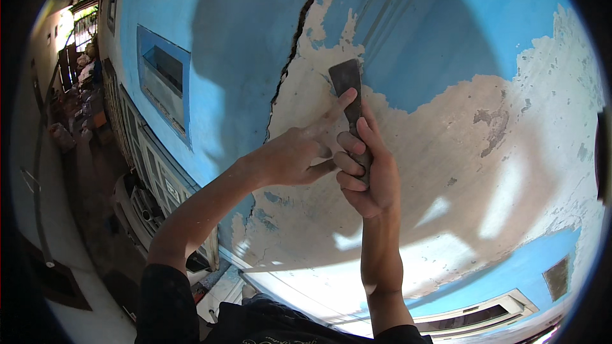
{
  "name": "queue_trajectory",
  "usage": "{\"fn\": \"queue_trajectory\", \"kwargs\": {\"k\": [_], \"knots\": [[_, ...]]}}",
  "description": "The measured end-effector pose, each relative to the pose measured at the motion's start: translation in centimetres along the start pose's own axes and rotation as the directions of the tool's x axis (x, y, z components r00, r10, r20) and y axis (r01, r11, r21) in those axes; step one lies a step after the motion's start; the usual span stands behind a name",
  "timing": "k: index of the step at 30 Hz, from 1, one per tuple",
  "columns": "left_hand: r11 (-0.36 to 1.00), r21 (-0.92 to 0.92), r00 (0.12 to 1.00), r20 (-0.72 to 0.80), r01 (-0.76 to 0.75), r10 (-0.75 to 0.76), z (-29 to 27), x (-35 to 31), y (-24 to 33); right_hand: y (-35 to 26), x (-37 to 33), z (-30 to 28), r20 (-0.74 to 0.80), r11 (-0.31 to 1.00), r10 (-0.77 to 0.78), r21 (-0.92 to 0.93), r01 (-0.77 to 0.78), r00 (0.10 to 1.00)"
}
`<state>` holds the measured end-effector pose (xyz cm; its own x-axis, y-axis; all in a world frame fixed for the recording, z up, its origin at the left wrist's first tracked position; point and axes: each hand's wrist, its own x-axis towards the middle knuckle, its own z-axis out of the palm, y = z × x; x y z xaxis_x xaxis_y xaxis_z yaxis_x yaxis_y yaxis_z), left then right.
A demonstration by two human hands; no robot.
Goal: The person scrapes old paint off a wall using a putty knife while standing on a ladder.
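My right hand point(380, 181) is wrapped around the handle of a paint scraper point(346, 78), its dark flat blade pointing up at the wall. My left hand point(290, 156) reaches across from the left. Its index finger is stretched out and laid on the lower part of the blade, with the thumb apart below. Behind the scraper, the wall has a large bare beige patch point(433, 146) with ragged edges. Blue paint point(414, 51) still covers the wall above it. The blade's tip overlaps the bare strip near the paint edge; whether it touches the wall I cannot tell.
A long dark crack point(298, 38) runs down the wall left of the scraper. Farther left are a recessed window opening point(164, 83) and a parked vehicle point(135, 207). A passage with piled goods point(83, 99) lies beyond. At lower right is a pale-framed opening point(478, 314).
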<state>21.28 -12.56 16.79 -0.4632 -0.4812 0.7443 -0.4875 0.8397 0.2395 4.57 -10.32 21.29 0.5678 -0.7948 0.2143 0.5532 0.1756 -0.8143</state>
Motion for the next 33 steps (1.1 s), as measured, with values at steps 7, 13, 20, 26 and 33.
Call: {"fn": "queue_trajectory", "kwargs": {"k": [7, 13, 20, 26, 33], "knots": [[1.0, -0.002, 0.98, 0.196, 0.024, -0.023, -0.3, 0.8, 0.5, -0.4, 0.4, -0.1, -0.024, 0.999, 0.006, -0.044, -0.007, 1.0], [0.994, -0.063, 0.995, 0.038, 0.091, -0.088, -1.5, 0.8, 0.4, 0.4, 1.7, 1.9, -0.011, 0.995, -0.057, -0.079, 0.056, 0.998], [0.969, -0.11, 0.975, 0.011, 0.22, -0.22, -2.1, 1.2, 0.0, 0.4, 3.3, 3.7, -0.04, 0.975, -0.128, -0.188, 0.118, 0.991], [0.95, -0.243, 0.977, -0.029, 0.198, -0.212, -1.6, 0.5, 0.7, 1.8, 2.6, 3.6, -0.083, 0.973, -0.194, -0.142, 0.182, 0.977], [0.945, -0.225, 0.967, -0.044, 0.236, -0.251, -1.0, 0.3, 0.4, 2.4, 1.8, 3.4, -0.044, 0.959, -0.223, -0.191, 0.211, 0.974]]}}
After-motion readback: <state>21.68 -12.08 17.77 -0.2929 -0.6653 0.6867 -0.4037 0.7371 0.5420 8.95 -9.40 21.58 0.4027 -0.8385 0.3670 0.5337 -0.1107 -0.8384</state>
